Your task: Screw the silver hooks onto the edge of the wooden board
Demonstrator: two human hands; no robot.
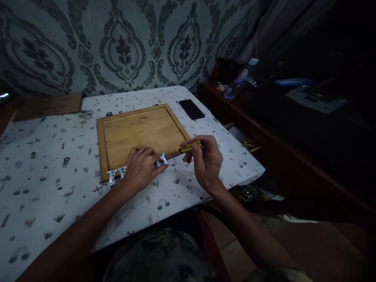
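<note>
Grey damask-patterned fabric (157, 51) is covering the wall behind the table, and a white tablecloth dotted with little printed pictures (79, 149) is lying under the work. On it, a rectangular honey-coloured wooden panel with a raised frame (143, 129) is resting flat, its near edge towards the person. The left hand (141, 166) is lying over that edge, fingers bent, thumb and forefinger closing about a small silvery metal bracket (163, 158). Two similar silvery brackets (117, 174) are sitting along the same edge, just left of that hand. The right hand (207, 160) is gripping a slim tool with a yellow-and-black handle (190, 147), thumb and fingers curled firmly around it. Its tip is pointing left, near the bracket; I cannot tell whether they are touching. Beyond the panel's right side, a black smartphone (192, 109) is lying flat, while metal scissors (86, 114) are resting beside brown cardboard (49, 107) at the far left.
</note>
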